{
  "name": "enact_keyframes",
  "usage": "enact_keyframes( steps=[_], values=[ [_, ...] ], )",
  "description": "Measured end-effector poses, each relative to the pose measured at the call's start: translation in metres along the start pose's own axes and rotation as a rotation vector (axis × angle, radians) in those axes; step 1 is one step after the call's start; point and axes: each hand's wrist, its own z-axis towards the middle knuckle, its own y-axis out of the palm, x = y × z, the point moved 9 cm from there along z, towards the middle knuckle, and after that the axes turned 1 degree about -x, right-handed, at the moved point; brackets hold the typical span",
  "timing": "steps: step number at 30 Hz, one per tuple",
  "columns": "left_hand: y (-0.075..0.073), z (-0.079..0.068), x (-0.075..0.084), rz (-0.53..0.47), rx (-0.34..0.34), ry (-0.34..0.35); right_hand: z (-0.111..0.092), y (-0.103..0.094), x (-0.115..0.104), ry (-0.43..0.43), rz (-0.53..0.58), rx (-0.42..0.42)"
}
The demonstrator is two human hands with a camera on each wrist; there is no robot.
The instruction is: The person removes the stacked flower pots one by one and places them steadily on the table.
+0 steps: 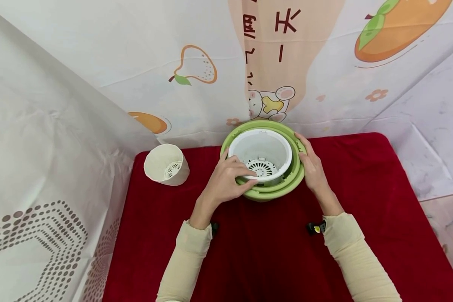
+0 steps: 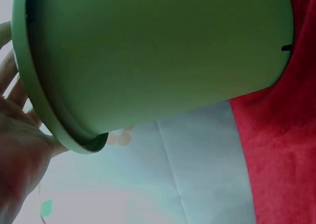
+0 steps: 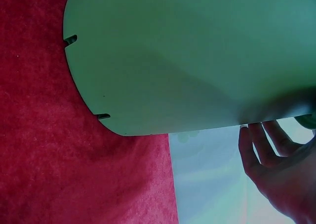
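Observation:
A white pot [image 1: 260, 142] with a slotted bottom sits nested inside a green flowerpot [image 1: 272, 195]. Two green rims show around it; whether they belong to one pot or two I cannot tell. At the near left, my left hand [image 1: 228, 178] pinches the white pot's rim, fingers inside and thumb outside. My right hand [image 1: 312, 167] grips the green rim at the right, thumb on top. The left wrist view shows the green pot's smooth side [image 2: 163, 56] and overhanging lip. Notches cut the base edge in the right wrist view, where my fingers [image 3: 269, 140] touch the wall.
A cream pot [image 1: 179, 174] with a perforated bottom stands at the table's back left. Red cloth [image 1: 362, 201] covers the table. Behind it hangs a white printed curtain [image 1: 136, 63] with fruit drawings, close to the green pot.

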Motion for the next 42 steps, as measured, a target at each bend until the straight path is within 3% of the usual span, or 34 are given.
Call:
enact_keyframes(
  steps=[6, 23, 34, 42],
  values=[
    [-0.005, -0.001, -0.002, -0.086, 0.094, 0.016, -0.001, 0.0, 0.002, 0.001, 0.016, 0.006],
    [-0.013, 0.003, 0.0, -0.176, 0.2, 0.085, 0.0, -0.003, 0.003, 0.013, 0.016, 0.01],
    [-0.029, 0.008, 0.004, -0.197, 0.292, 0.149, -0.001, 0.0, 0.006, 0.036, 0.016, 0.009],
    [-0.034, 0.009, 0.003, -0.208, 0.32, 0.131, -0.002, 0.0, 0.005, 0.031, 0.038, 0.007]
  ],
)
